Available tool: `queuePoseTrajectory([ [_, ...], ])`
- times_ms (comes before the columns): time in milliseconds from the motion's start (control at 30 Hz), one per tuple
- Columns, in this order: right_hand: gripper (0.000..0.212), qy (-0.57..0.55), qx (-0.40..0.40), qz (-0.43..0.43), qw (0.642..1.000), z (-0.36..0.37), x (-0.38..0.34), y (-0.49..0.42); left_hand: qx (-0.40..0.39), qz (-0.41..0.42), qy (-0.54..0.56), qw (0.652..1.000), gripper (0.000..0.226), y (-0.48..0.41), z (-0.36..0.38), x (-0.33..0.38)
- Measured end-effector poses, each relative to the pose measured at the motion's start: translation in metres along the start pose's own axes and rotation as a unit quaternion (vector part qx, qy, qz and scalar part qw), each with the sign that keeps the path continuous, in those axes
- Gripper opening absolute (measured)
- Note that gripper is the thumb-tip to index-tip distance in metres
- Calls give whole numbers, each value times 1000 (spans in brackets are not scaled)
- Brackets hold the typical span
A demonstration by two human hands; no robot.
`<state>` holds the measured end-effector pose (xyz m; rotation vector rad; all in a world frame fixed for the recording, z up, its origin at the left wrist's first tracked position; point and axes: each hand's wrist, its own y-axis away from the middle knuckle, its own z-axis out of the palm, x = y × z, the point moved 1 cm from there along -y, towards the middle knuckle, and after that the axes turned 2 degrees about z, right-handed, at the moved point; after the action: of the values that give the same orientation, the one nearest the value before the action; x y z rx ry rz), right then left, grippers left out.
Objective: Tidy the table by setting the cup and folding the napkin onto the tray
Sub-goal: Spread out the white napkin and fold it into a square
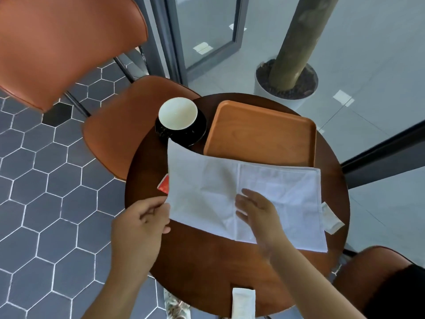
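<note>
A white napkin [276, 187] lies spread across the round dark wooden table [207, 268], its far edge overlapping the near rim of the empty orange wooden tray [262, 132]. My left hand [142, 224] pinches the napkin's near left corner. My right hand [255, 210] rests flat, fingers apart, on the middle of the napkin. A white cup [177, 113] stands on a black saucer [195, 134] left of the tray; the napkin's far left corner covers part of the saucer.
A red packet [163, 185] peeks from under the napkin's left edge, a white sachet [331, 219] lies at its right edge, another white packet [243, 302] sits at the table's near edge. Orange chairs [119, 132] stand left and near right [377, 279]. A potted trunk [287, 86] stands behind.
</note>
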<state>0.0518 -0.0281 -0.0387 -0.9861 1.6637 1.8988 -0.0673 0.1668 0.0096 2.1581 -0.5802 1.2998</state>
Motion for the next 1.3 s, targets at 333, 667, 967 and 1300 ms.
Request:
queuePoseTrajectory([
  [333, 70, 244, -47, -139, 959, 41, -114, -27, -46, 218, -135, 965, 15, 32, 58, 59],
  [667, 17, 452, 77, -236, 857, 8, -134, -49, -99, 247, -143, 953, 19, 60, 100, 63],
  [967, 9, 335, 110, -223, 909, -66, -111, -45, -148, 273, -160, 937, 20, 91, 147, 62],
  [1300, 20, 261, 125, -214, 933, -132, -94, -45, -210, 322, -217, 897, 12, 120, 194, 59],
])
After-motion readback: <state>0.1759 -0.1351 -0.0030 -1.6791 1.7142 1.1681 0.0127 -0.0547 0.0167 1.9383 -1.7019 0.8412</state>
